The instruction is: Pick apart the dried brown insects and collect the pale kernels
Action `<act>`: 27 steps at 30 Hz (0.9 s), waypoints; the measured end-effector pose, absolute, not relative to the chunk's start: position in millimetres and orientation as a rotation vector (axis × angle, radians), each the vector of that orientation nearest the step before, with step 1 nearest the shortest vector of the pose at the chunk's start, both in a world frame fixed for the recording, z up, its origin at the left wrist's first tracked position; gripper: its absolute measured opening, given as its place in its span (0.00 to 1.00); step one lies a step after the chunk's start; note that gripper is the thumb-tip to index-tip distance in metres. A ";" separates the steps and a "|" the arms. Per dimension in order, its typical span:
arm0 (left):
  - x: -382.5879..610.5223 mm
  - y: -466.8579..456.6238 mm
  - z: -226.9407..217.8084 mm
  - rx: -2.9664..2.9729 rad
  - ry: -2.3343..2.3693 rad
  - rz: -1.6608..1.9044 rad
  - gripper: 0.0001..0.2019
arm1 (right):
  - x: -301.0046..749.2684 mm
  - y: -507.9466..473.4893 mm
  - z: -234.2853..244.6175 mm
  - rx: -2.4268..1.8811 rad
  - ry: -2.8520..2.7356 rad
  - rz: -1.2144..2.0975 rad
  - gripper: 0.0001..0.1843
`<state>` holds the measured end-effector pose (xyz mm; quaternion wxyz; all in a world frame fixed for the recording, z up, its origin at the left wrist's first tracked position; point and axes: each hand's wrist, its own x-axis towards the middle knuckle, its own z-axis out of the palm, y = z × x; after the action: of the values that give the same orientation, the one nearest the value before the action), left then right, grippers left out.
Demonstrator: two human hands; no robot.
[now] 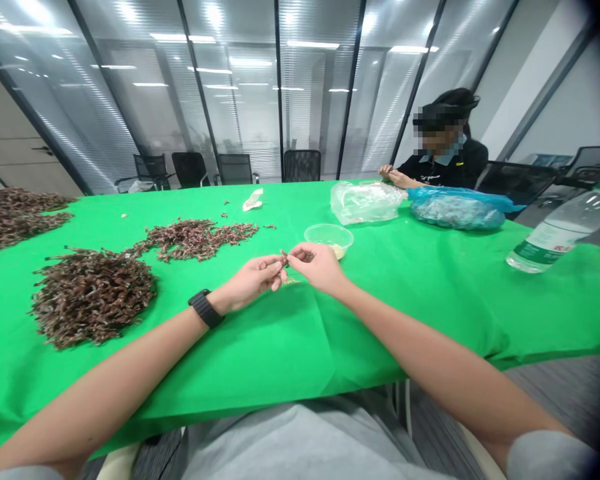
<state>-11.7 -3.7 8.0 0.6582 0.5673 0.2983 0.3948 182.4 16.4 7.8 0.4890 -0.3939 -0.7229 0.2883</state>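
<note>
The person at the table sits with both forearms reaching forward over a green cloth that covers the worktop [405, 320]. The left hand [253, 280], with a black strap watch [205, 308] on its wrist, and the right hand [317, 267] nearly meet, their fingertips pinched narrow around a small brown piece [284, 259]. It is too small to make out in detail. A few pale crumbs [290, 281] lie on the cloth just below the hands.

Just beyond the right hand sits a clear plastic bowl [329, 240] with some pale material [337, 251] at the bottom. To the left, dark brown twisted pieces lie in heaps on the cloth: a big rounded pile [93, 298] near the left forearm, a long straggling pile [193, 240] beyond it, and another mass [15, 217] at the far left edge. A white paper scrap [253, 199] lies further up the cloth.

Across the worktop, a co-worker [443, 143] in a dark top works with both hands [393, 175] close together, beside a clear plastic bag [365, 202] and a stuffed blue plastic bag [455, 208]. A water bottle [563, 227] lies tilted at the right. Black chairs [303, 165] stand along a glass wall [240, 100] behind.
</note>
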 end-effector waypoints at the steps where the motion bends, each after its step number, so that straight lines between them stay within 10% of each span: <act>1: -11.3 -4.5 9.5 1.269 0.671 0.897 0.20 | 182.5 15.7 8.5 -0.957 -1.760 0.705 0.09; 27: -12.0 -3.5 8.5 1.302 0.673 0.886 0.26 | 187.2 12.3 14.5 -1.015 -1.966 0.434 0.04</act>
<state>-12.0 -3.5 8.5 0.6552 0.5743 0.2967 0.3909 187.2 12.3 14.5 0.4290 -0.4067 -0.7876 0.1739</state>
